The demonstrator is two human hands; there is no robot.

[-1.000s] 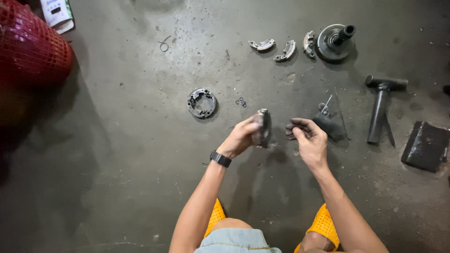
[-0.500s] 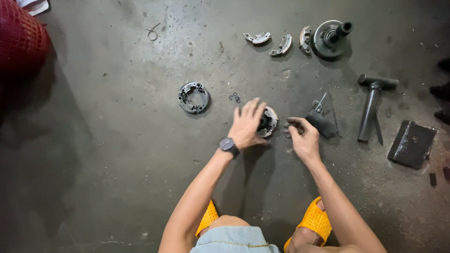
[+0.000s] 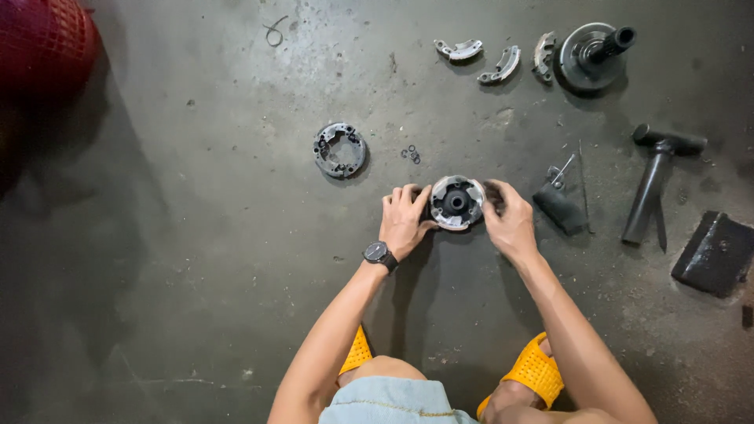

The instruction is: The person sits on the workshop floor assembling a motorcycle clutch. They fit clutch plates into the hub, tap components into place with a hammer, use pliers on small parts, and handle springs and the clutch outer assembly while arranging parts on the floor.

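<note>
**A:** So both hands are on it: left hand has fingers curled round the left edge of that round metal hub, right hand is closed on the right edge. It sits face-up on the concrete floor right in front of the knees, dark bore in the middle.

**B:** Yeah, gripped from 2 sides. I'd keep it flat and square, thumbs low on the rim, and keep fingers off the inner face so grit doesn't get in.

**A:** Other bits are spread out: a ring-shaped plate off to the upper left, 3 curved shoes up top beside a disc with a shaft.

**B:** And the black T-handle tool is well to the right, near a dark pad. Small washers lie just above the left hand, easy to knock.
</note>
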